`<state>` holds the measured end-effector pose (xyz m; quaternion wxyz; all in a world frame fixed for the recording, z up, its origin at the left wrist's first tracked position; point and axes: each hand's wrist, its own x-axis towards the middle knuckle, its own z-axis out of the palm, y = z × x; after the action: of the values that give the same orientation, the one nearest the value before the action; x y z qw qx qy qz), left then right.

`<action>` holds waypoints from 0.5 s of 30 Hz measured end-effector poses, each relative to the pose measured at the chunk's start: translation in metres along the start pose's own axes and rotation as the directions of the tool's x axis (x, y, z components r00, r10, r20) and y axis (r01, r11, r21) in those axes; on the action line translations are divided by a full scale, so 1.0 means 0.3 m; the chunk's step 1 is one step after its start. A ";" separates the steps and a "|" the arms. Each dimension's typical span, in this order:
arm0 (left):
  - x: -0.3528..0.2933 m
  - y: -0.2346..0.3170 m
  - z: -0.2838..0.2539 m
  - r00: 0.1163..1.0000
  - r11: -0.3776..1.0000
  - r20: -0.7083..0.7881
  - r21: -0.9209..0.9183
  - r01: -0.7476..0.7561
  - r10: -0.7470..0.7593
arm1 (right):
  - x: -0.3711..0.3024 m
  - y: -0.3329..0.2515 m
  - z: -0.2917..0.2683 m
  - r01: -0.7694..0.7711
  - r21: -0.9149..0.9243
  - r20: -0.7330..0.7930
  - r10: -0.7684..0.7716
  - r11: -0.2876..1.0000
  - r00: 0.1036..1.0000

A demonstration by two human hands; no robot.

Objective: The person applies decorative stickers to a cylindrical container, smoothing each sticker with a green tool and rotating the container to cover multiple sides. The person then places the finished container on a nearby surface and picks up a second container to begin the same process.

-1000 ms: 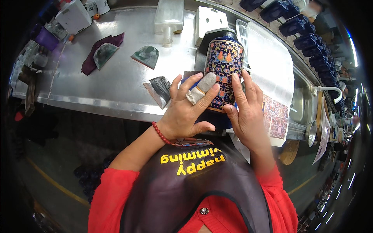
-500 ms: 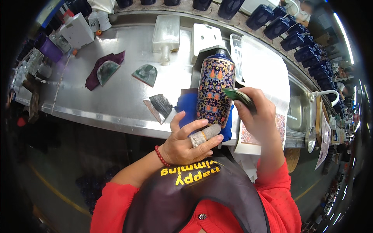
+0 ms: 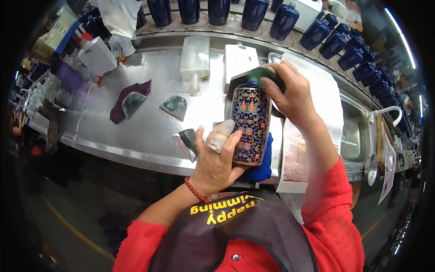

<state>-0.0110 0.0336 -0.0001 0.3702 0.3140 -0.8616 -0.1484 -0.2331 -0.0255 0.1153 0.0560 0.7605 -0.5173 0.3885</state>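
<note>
A dark blue bottle point(image 3: 250, 129) covered in a colourful floral pattern leans on a support, its neck away from me and its base toward me. My left hand point(image 3: 214, 165) grips its lower left side, thumb by the base; a fabric cot covers one finger. My right hand point(image 3: 292, 93) pinches a green half-round scraper point(image 3: 262, 74) at the bottle's shoulder and neck, partly hiding the neck. Blue cloth point(image 3: 263, 168) lies under the bottle's lower end. On the metal counter to the left are two similar half-round pieces, one point(image 3: 173, 107) bare and one point(image 3: 133, 104) on purple cloth point(image 3: 120, 100).
Beyond the bottle are a clear flask-like bottle point(image 3: 195, 59) and a white block point(image 3: 240, 61). Printed sheets point(image 3: 290, 156) lie to the right, before a sink point(image 3: 353, 140) with a curved tap point(image 3: 392, 111). Plain blue bottles point(image 3: 254, 13) line the far ledge.
My right hand and the scraper have moved from the bottle's right side up to its neck. My left hand has shifted from the base to the lower left side.
</note>
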 end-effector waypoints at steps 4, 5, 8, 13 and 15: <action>-0.009 -0.019 0.011 1.000 1.000 0.026 -0.027 -0.015 0.016 | -0.102 -0.032 -0.051 0.277 0.192 0.372 -0.331 0.942 0.867; -0.010 -0.024 0.011 0.999 0.999 0.046 -0.046 -0.007 0.010 | -0.097 0.002 -0.044 0.127 0.309 0.420 -0.255 0.943 0.871; -0.015 -0.033 0.010 0.999 0.997 0.043 -0.066 -0.029 0.031 | -0.103 0.066 -0.006 -0.362 0.447 0.266 0.265 0.818 0.927; -0.008 -0.007 0.011 0.999 0.997 0.040 -0.066 0.033 -0.031 | -0.149 -0.014 -0.048 0.228 0.272 0.329 -0.313 0.935 0.891; -0.004 0.009 0.013 0.998 0.999 0.056 0.021 0.033 -0.034 | -0.138 0.009 -0.047 0.046 0.521 0.419 -0.302 0.852 0.856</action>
<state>-0.0144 0.0366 -0.0023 0.3402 0.3277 -0.8678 -0.1546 -0.2497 0.0108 0.0972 -0.2356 0.8669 -0.3243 0.2965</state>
